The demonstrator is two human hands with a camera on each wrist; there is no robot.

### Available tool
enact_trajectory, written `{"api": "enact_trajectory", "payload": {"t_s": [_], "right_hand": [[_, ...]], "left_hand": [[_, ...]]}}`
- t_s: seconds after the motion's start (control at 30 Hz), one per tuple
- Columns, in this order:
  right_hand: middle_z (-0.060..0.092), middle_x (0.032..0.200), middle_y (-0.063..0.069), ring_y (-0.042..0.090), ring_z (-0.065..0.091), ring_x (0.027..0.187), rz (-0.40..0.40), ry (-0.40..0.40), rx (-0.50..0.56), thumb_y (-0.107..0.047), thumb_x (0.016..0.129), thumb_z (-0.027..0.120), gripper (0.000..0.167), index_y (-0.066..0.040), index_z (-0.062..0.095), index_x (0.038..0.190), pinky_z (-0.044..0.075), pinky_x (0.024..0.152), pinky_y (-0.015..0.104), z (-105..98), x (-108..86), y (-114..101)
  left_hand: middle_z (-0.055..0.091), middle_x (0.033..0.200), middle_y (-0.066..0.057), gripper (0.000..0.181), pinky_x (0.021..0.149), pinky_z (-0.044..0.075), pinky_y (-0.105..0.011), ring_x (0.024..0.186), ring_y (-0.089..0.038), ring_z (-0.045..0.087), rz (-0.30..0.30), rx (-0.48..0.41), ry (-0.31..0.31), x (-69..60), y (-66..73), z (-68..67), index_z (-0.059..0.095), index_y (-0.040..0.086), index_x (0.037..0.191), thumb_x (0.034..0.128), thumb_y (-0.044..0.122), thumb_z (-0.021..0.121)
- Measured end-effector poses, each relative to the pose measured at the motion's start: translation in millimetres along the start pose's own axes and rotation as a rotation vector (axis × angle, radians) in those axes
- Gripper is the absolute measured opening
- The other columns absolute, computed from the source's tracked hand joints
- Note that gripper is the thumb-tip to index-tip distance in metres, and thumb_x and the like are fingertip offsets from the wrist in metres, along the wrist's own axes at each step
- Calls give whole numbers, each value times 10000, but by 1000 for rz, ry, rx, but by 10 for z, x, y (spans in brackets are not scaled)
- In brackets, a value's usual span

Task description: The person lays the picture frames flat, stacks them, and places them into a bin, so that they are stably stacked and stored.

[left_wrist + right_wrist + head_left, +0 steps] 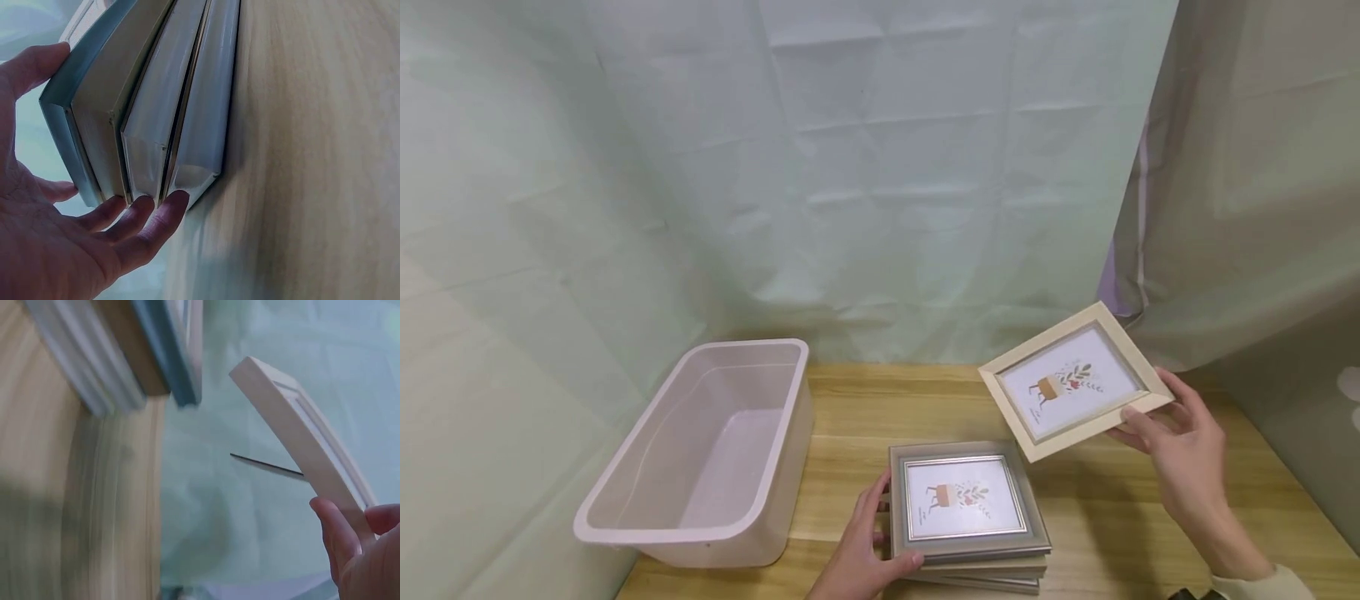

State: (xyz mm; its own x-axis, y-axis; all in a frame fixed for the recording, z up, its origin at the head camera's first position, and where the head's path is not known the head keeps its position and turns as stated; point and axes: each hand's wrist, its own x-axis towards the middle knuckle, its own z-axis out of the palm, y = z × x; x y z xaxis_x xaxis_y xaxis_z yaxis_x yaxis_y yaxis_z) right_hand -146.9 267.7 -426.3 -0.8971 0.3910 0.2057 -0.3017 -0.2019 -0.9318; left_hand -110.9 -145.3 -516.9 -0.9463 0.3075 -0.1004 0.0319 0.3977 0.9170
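Note:
A cream picture frame [1011,367] with a plant-and-legs print is held up at the right, its lower right corner pinched by my right hand [1187,458]. In the right wrist view this frame [294,437] is seen edge-on, the right hand [369,556] gripping its end and a thin dark strip sticking out behind. A stack of several frames, a grey-silver one [962,546] on top, lies on the table. My left hand [865,550] rests at its left side, thumb on the top frame's near corner. In the left wrist view the left hand's [69,231] fingertips touch the stack's edges [150,125].
An empty light-pink plastic bin [782,467] stands on the wooden table [842,417] to the left of the stack. Pale green cloth [887,167] hangs behind and at the left; a grey-brown curtain [1262,208] hangs at the right.

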Motion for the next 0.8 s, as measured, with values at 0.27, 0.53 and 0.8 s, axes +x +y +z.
{"api": "enact_trajectory", "payload": {"t_s": [0.27, 0.53, 0.8], "right_hand": [[670, 1166, 4, 138, 797, 927, 101, 20, 128, 202, 956, 658, 670, -142, 518, 1513, 688, 775, 354, 196, -379, 72], [714, 1182, -30, 179, 805, 949, 213, 1, 173, 151, 1000, 635, 644, -199, 469, 1514, 692, 814, 409, 350, -760, 192], [742, 1123, -72, 149, 785, 968, 328, 27, 186, 146, 975, 671, 658, -346, 591, 1405, 696, 780, 422, 363, -1052, 281]], "left_hand": [[412, 1641, -232, 1120, 896, 592, -506, 1184, -375, 619, 31, 89, 101, -4, 76, -104, 319, 159, 1706, 797, 387, 932], [497, 1597, -208, 863, 997, 593, -534, 1293, -356, 620, 184, -62, 273, 16, 320, -125, 483, 152, 1618, 848, 191, 870], [300, 1698, -380, 845, 1131, 540, -239, 1483, -398, 514, 276, -545, -37, 116, 460, -81, 145, -102, 1692, 1050, 164, 626]]}}
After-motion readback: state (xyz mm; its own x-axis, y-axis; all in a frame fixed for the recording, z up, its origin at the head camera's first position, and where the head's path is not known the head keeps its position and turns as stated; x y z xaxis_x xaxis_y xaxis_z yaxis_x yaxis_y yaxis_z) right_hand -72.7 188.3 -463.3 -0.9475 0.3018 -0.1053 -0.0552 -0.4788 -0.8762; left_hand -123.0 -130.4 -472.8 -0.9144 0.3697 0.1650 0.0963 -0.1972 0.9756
